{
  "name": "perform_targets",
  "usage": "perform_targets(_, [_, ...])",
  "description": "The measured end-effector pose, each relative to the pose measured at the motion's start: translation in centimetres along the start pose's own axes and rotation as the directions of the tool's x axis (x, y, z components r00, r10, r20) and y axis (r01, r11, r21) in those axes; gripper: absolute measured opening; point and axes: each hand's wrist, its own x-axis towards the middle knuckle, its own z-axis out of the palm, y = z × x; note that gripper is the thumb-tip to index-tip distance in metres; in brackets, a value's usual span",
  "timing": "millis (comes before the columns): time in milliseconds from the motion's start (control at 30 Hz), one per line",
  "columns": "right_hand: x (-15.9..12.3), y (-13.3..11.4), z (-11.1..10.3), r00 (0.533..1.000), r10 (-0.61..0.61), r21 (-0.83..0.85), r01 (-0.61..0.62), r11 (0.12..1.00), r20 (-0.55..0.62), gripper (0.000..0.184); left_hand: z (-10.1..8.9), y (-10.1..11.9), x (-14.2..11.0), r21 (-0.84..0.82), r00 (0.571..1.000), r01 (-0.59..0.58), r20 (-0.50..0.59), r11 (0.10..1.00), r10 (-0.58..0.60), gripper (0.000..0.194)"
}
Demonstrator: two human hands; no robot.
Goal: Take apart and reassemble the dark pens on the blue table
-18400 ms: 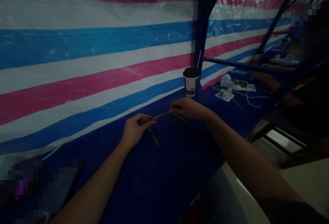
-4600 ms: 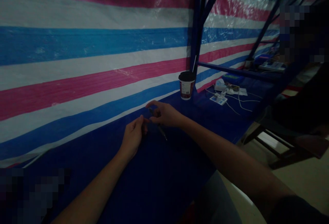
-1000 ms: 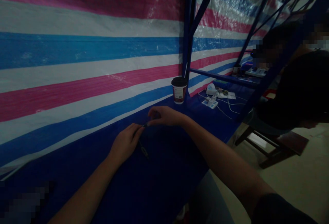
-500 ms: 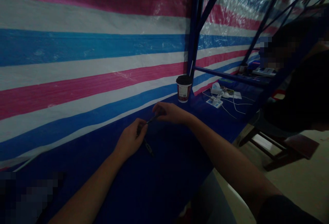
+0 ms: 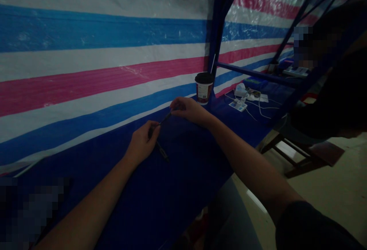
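A slim dark pen (image 5: 164, 119) is spanning the gap between the hands, the right hand (image 5: 189, 111) pinching its upper end while the curled left hand (image 5: 141, 143) is grasping its lower end. A second dark pen-like piece (image 5: 162, 151) is lying just beside the left hand on the blue tabletop (image 5: 183, 189). Farther out, a lidded paper cup (image 5: 204, 87) is standing against the striped tarpaulin (image 5: 86, 89), near the right hand.
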Motion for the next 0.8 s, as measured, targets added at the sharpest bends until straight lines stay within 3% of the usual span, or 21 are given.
perform_targets(333, [0.4,0.6,-1.0,0.986,-0.043,0.119,0.063,0.991,-0.159,0.013,0.6,-1.0,-0.2,-0.012,0.997,-0.076,-0.014,0.997,0.076,0.026])
perform_targets(800, [0.3,0.7,-1.4,0.991,-0.066,0.279,0.098,0.955,-0.120,0.017,0.5,-0.8,-0.5,-0.048,0.995,-0.099,-0.022,0.994,0.098,0.025])
